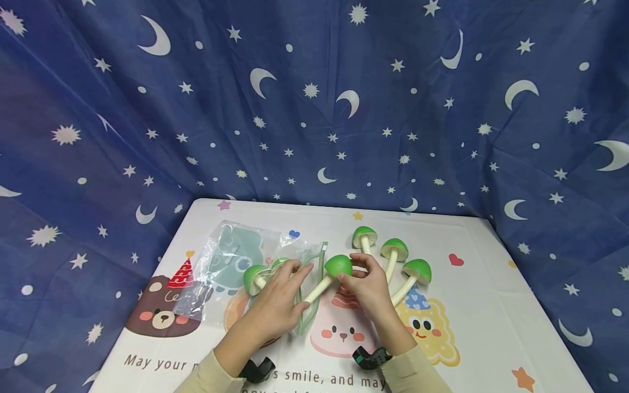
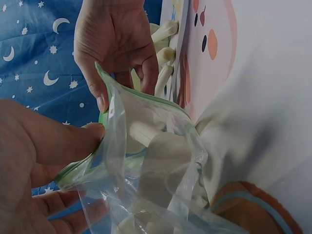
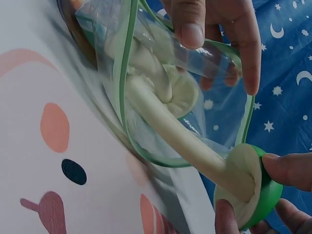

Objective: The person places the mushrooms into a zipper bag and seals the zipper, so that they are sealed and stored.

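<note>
Three green-capped toy mushrooms (image 1: 395,249) lie on the white printed tablecloth (image 1: 501,305) just beyond the right hand (image 1: 368,286), caps toward the far side and stems slanting back behind that hand and wrist. A fourth mushroom (image 1: 339,266) is in the right hand, its cap pinched between the thumb and fingers, its pale stem reaching through the open mouth of a clear zip bag (image 1: 226,262). The left hand (image 1: 277,303) grips the bag's green-edged rim (image 3: 122,97), thumb on the near side and fingers spread apart, some of them showing through the plastic in the right wrist view. The bag lies to the left, its far corner over a cartoon bear (image 1: 162,311) in a red party hat, and at least two more mushrooms (image 1: 253,281) rest inside it. Each wrist wears a black device (image 1: 372,358) beside a beige sleeve (image 1: 413,374). Behind the table hangs a dark blue curtain (image 1: 295,131) patterned with white moons, stars and dots.
</note>
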A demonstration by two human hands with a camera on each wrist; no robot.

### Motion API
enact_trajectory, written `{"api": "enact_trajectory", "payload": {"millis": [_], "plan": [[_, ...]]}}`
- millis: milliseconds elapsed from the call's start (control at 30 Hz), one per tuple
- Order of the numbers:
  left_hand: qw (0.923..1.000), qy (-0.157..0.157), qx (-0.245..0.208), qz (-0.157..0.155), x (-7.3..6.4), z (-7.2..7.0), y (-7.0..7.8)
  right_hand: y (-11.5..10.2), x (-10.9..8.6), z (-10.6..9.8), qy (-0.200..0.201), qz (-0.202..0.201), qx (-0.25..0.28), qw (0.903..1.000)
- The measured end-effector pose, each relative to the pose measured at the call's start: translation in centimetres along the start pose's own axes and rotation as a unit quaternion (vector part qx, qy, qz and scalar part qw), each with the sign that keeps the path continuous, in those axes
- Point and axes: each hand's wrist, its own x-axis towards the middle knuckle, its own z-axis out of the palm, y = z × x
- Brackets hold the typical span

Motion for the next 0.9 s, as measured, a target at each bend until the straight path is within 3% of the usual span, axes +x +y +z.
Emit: {"api": "enact_trajectory", "payload": {"millis": [300,567,800,900], "plan": [[1.0,0.002,-0.004,0.005,0.1,-0.1,0.2,-0.5,-0.8,0.5,-0.026,0.031,0.022,0.9989],[1.0,0.004,0.004,0.008,0.1,-0.1,0.3,-0.6,-1.0,0.1,-0.01,-0.01,-0.003,0.9999],[0.9999,0.002,0.005,0.009,0.1,0.0,0.3,-1.0,-1.4,0.3,-0.046,0.023,0.027,0.9983],[1.0,0.003,0.002,0.008,0.1,0.0,0.3,-1.0,-1.3,0.4,-0.04,0.012,0.009,0.9991]]}}
